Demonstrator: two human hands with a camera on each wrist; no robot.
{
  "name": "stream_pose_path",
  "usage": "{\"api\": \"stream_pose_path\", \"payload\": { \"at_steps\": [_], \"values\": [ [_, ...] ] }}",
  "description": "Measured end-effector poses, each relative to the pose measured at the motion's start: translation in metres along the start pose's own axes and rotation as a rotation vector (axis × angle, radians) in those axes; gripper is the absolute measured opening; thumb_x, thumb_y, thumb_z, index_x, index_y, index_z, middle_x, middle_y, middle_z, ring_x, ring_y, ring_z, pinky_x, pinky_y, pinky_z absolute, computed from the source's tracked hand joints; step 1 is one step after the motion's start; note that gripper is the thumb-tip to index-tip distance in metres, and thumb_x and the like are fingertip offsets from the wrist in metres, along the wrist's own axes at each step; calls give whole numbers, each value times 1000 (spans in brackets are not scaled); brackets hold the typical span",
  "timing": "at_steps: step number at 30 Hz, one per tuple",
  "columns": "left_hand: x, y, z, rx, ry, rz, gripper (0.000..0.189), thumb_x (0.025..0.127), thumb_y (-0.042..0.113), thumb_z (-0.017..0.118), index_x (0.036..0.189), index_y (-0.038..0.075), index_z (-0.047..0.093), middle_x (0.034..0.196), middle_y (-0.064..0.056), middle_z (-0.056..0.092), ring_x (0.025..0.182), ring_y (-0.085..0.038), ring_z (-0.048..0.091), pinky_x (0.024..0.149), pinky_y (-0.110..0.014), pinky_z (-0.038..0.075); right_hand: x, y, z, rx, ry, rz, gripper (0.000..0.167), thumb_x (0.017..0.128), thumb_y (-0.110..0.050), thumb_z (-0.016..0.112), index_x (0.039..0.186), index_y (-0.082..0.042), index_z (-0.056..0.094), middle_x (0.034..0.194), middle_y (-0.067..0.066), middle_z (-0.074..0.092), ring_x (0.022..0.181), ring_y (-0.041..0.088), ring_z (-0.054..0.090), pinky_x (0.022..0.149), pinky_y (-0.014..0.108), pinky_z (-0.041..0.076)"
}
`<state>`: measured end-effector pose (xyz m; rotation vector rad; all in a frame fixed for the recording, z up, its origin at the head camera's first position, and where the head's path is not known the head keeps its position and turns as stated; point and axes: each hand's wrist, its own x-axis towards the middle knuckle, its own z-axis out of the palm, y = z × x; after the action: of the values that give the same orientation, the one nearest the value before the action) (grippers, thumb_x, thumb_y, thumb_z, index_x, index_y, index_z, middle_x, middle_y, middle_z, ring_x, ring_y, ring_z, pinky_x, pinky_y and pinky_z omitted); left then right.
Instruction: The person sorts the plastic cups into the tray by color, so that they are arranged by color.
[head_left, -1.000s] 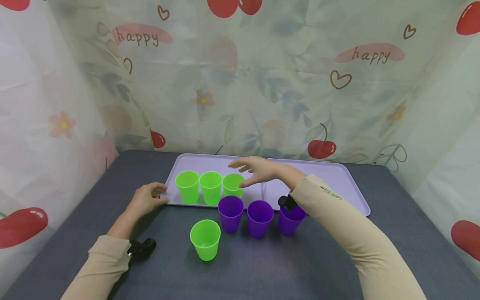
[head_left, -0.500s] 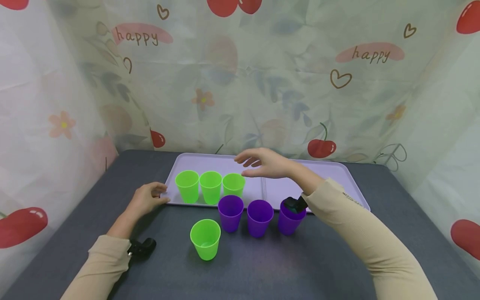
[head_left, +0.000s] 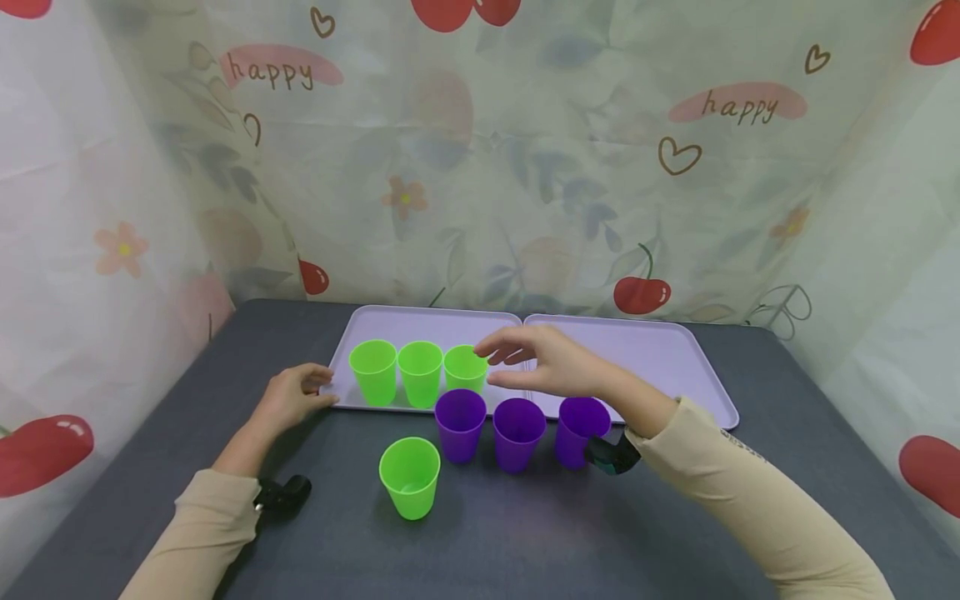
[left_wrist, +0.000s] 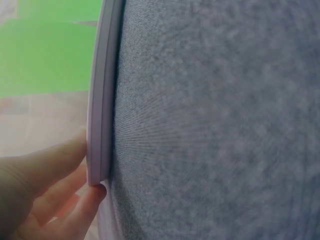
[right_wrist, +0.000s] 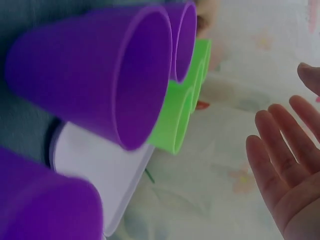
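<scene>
My left hand (head_left: 291, 402) holds the near left corner of the left lilac tray (head_left: 427, 323), thumb and fingers at its rim; in the left wrist view, fingertips (left_wrist: 95, 192) touch the corner. Three green cups (head_left: 420, 373) stand upright in a row on this tray. My right hand (head_left: 551, 360) hovers with loosely bent fingers and nothing in them, overlapping the rightmost green cup's rim in the head view. Below it, in front of the trays, stand three purple cups (head_left: 517, 442); the right wrist view shows a purple cup (right_wrist: 75, 70) beside the empty hand.
Another green cup (head_left: 410, 483) stands on the dark table (head_left: 480, 550), nearer to me than the purple ones. A second lilac tray (head_left: 637, 358) adjoins the first on the right. A patterned curtain (head_left: 487, 167) hangs behind and at both sides.
My right hand first drew back to the right and up from the green cups, then came lower toward me over the purple cups. The left hand and the cups have stayed put.
</scene>
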<state>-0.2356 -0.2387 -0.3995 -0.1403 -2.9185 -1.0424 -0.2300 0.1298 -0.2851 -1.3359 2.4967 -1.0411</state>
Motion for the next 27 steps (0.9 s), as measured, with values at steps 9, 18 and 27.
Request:
{"api": "stream_pose_path", "payload": {
  "at_steps": [9, 18, 27],
  "values": [
    [0, 1, 0, -1, 3, 0, 39, 82, 12, 70, 114, -6, 58, 114, -27, 62, 104, -41, 59, 85, -49, 50, -16, -11, 23, 56, 61, -65, 34, 83, -9, 67, 116, -2, 61, 114, 13, 66, 101, 26, 66, 89, 28, 53],
    [-1, 1, 0, -1, 3, -9, 39, 82, 12, 70, 115, -6, 58, 114, -27, 62, 104, -41, 59, 84, -49, 50, -25, -21, 52, 106, 60, -71, 39, 82, -12, 70, 118, 1, 59, 116, 15, 65, 105, 24, 64, 90, 30, 52],
    [-2, 3, 0, -2, 7, -9, 39, 82, 12, 70, 114, -6, 58, 114, -27, 62, 104, -41, 60, 85, -49, 50, -28, -28, 79, 140, 64, -40, 44, 81, -16, 72, 120, -4, 57, 118, 11, 64, 106, 19, 65, 91, 24, 51]
  ]
}}
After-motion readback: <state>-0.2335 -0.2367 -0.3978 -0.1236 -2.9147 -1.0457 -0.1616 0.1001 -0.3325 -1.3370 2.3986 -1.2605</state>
